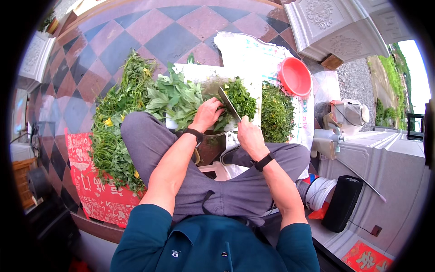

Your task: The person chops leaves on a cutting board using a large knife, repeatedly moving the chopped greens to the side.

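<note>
My right hand (250, 134) grips the handle of a kitchen knife (230, 105), whose blade slants up and to the left over a white cutting board (257, 114). Leafy green stems (178, 98) lie across the board's left part. My left hand (209, 114) presses on their cut end, fingers curled, just left of the blade. Right of the knife is a heap of chopped greens (242, 98). A larger pile of finely chopped greens (277, 114) rests on a white woven sack (251, 51) beside the board.
A red plastic basin (295, 76) stands on the sack at the right. Uncut vines with yellow flowers (115, 125) are heaped at the left, partly on a red printed sheet (98, 190). A black speaker-like box (342, 204) and a white bucket (319, 192) stand at the lower right.
</note>
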`<act>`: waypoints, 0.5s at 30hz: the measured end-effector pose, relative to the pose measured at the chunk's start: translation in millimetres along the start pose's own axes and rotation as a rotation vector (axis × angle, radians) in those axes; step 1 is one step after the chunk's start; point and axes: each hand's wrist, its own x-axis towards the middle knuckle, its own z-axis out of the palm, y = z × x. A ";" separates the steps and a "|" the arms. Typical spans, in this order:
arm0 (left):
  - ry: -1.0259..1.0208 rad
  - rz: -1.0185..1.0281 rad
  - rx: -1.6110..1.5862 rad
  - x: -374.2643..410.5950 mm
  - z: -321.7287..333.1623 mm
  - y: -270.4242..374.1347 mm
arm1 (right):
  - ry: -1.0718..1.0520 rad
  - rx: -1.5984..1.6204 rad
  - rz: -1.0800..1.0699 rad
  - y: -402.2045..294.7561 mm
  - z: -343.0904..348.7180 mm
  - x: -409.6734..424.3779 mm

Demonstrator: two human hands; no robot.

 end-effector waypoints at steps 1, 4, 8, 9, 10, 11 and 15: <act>0.004 0.009 -0.003 -0.7 1.2 1.9 | 0.029 0.016 0.011 0.8 8.3 6.3; -0.031 0.029 0.038 3.1 0.7 0.4 | 0.127 0.067 0.038 -7.1 33.7 35.3; 0.106 0.195 0.308 12.5 -8.6 16.9 | 0.204 0.147 0.051 -5.1 41.6 67.7; 0.217 0.248 0.390 10.3 -12.2 14.1 | 0.211 0.151 0.059 -7.1 38.6 66.6; 0.154 0.213 0.339 10.4 -12.0 10.5 | 0.220 0.155 0.068 -6.6 34.4 61.9; 0.091 0.180 0.286 10.9 -10.8 7.6 | 0.229 0.159 0.078 -5.6 29.8 55.4; 0.057 -0.012 0.168 0.7 -2.9 13.8 | 0.204 0.206 0.152 -12.0 13.1 6.7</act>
